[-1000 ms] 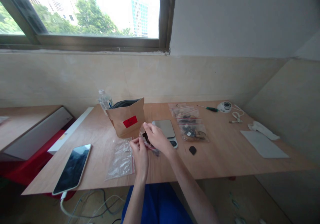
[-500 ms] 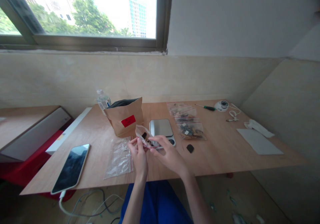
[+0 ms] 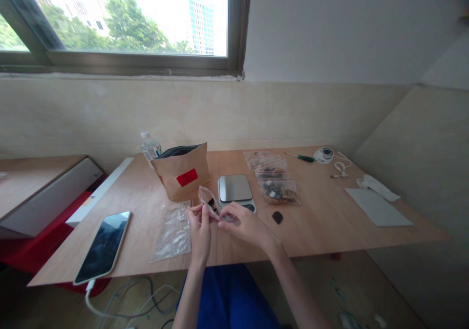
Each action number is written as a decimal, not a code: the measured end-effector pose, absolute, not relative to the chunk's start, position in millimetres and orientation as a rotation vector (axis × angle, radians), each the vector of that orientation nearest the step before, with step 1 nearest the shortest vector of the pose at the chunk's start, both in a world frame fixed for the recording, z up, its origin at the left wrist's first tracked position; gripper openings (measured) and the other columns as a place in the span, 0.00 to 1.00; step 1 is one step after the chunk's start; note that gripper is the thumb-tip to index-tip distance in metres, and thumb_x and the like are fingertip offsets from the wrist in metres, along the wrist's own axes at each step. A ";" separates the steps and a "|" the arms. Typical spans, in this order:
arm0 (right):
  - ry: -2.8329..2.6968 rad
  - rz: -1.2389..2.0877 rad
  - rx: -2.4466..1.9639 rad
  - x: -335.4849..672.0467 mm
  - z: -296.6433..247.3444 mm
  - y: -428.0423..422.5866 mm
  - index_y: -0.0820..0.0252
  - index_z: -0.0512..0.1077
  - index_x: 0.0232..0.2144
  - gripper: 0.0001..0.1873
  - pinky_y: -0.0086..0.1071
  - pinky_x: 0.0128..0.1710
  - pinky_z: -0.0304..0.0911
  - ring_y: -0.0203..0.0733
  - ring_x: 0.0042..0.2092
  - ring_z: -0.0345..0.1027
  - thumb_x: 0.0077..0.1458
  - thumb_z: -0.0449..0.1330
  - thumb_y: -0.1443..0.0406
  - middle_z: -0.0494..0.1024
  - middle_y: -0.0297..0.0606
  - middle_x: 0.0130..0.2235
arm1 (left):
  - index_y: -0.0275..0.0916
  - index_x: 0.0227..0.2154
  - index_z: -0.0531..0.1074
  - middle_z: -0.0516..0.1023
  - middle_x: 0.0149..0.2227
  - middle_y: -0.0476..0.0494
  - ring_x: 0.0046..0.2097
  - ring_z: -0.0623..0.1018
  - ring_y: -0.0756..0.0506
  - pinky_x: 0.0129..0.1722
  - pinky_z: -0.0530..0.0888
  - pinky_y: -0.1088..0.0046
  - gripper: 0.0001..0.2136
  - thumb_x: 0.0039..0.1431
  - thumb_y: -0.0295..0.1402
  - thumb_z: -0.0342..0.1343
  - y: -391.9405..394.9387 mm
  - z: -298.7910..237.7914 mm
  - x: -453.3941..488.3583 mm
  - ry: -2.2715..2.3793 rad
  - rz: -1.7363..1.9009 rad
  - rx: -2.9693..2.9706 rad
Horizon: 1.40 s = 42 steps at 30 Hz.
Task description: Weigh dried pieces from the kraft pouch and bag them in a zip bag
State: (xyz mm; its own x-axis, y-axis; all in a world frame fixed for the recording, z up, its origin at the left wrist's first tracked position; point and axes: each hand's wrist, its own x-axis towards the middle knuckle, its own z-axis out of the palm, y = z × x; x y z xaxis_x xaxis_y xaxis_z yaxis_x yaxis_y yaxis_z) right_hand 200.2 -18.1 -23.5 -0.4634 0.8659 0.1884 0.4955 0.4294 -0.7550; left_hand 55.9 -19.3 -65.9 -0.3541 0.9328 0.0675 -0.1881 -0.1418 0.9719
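A small clear zip bag (image 3: 205, 195) with dark pieces inside is held up in front of the kitchen scale (image 3: 235, 188). My left hand (image 3: 201, 226) pinches its lower left edge. On the other side, my right hand (image 3: 244, 224) has its fingers closed on the bag's right edge. The scale has a bare steel plate, and my right hand covers part of its front panel. Right of that hand a flat dark piece (image 3: 277, 217) lies on the table. A larger clear zip bag (image 3: 171, 236) lies flat beside my left hand.
Behind my left hand stands a brown paper pouch (image 3: 188, 165), with a water bottle (image 3: 149, 148) behind it. Several filled zip bags (image 3: 278, 189) lie right of the scale. Farther out are a screwdriver (image 3: 306, 158), a white camera (image 3: 324, 155), white paper (image 3: 377, 207) and a phone (image 3: 104, 243).
My right hand's fingers, more spread before, have closed in on the edge of the small bag. The left hand keeps its pinch.
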 end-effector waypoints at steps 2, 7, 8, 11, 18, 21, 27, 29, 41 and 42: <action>-2.102 0.864 -1.125 199.9 -26.4 -20.3 0.55 0.69 0.41 0.12 0.27 0.39 0.60 0.35 0.40 0.67 0.61 0.50 0.58 0.71 0.35 0.42 | 0.40 0.33 0.59 0.70 0.23 0.54 0.25 0.73 0.51 0.28 0.72 0.74 0.14 0.54 0.44 0.54 -20.3 -68.4 52.7 1.213 1.624 0.928; -2.082 0.781 -1.352 192.2 -31.7 -17.0 0.58 0.67 0.34 0.11 0.28 0.34 0.60 0.37 0.36 0.69 0.60 0.51 0.58 0.74 0.35 0.35 | 0.40 0.32 0.60 0.70 0.24 0.53 0.25 0.73 0.50 0.27 0.74 0.73 0.15 0.53 0.45 0.55 -25.8 -80.5 47.3 1.227 1.577 0.924; -2.095 0.751 -1.407 188.5 -31.2 -14.9 0.58 0.67 0.33 0.11 0.28 0.33 0.59 0.38 0.35 0.69 0.59 0.52 0.57 0.75 0.35 0.34 | 0.39 0.31 0.60 0.70 0.24 0.52 0.26 0.73 0.50 0.27 0.74 0.72 0.16 0.52 0.46 0.56 -27.0 -82.9 46.5 1.239 1.574 0.921; -2.171 0.575 -1.549 173.3 -24.9 -6.9 0.60 0.68 0.33 0.11 0.30 0.33 0.59 0.43 0.36 0.70 0.56 0.55 0.58 0.76 0.39 0.34 | 0.39 0.30 0.60 0.71 0.26 0.51 0.28 0.75 0.49 0.28 0.74 0.72 0.17 0.51 0.47 0.56 -30.0 -87.4 45.8 1.244 1.564 0.909; -2.343 0.405 -1.641 157.2 -12.7 8.5 0.62 0.69 0.34 0.08 0.30 0.35 0.58 0.43 0.40 0.70 0.58 0.50 0.69 0.76 0.45 0.38 | 0.40 0.30 0.62 0.70 0.29 0.49 0.32 0.74 0.48 0.36 0.73 0.68 0.14 0.59 0.47 0.48 -29.2 -91.5 40.3 1.348 1.604 1.089; -2.286 0.558 -1.450 170.8 -16.3 8.1 0.60 0.68 0.33 0.07 0.28 0.36 0.57 0.39 0.39 0.69 0.59 0.50 0.69 0.75 0.40 0.36 | 0.39 0.36 0.65 0.71 0.37 0.45 0.42 0.73 0.45 0.45 0.69 0.66 0.13 0.60 0.45 0.47 -21.6 -96.2 25.6 1.603 1.740 1.234; -2.228 0.836 -1.262 192.7 -11.5 1.6 0.58 0.68 0.31 0.07 0.25 0.30 0.53 0.36 0.32 0.67 0.58 0.51 0.70 0.74 0.34 0.31 | 0.39 0.40 0.71 0.76 0.41 0.42 0.46 0.74 0.40 0.47 0.69 0.62 0.16 0.49 0.41 0.60 -1.4 -108.9 10.8 1.300 1.383 1.529; -2.198 0.798 -1.321 196.2 -7.4 2.1 0.58 0.69 0.32 0.08 0.25 0.29 0.53 0.37 0.32 0.68 0.58 0.50 0.70 0.75 0.35 0.30 | 0.39 0.35 0.73 0.77 0.37 0.42 0.41 0.76 0.41 0.42 0.71 0.64 0.14 0.48 0.40 0.61 1.8 -112.5 16.0 1.218 1.328 1.500; -1.519 0.904 -1.173 241.9 -85.3 -6.7 0.58 0.66 0.49 0.24 0.35 0.44 0.66 0.44 0.45 0.70 0.51 0.61 0.55 0.75 0.43 0.46 | 0.38 0.29 0.73 0.77 0.31 0.45 0.35 0.75 0.45 0.38 0.71 0.69 0.11 0.52 0.41 0.56 -2.5 -114.9 29.1 1.238 1.330 1.421; -1.493 0.956 -1.163 244.5 -92.8 -8.9 0.58 0.67 0.49 0.26 0.36 0.44 0.66 0.45 0.45 0.71 0.49 0.62 0.55 0.75 0.43 0.46 | 0.38 0.31 0.73 0.78 0.33 0.44 0.38 0.76 0.44 0.40 0.70 0.69 0.11 0.53 0.41 0.56 -2.5 -114.6 28.7 1.227 1.344 1.420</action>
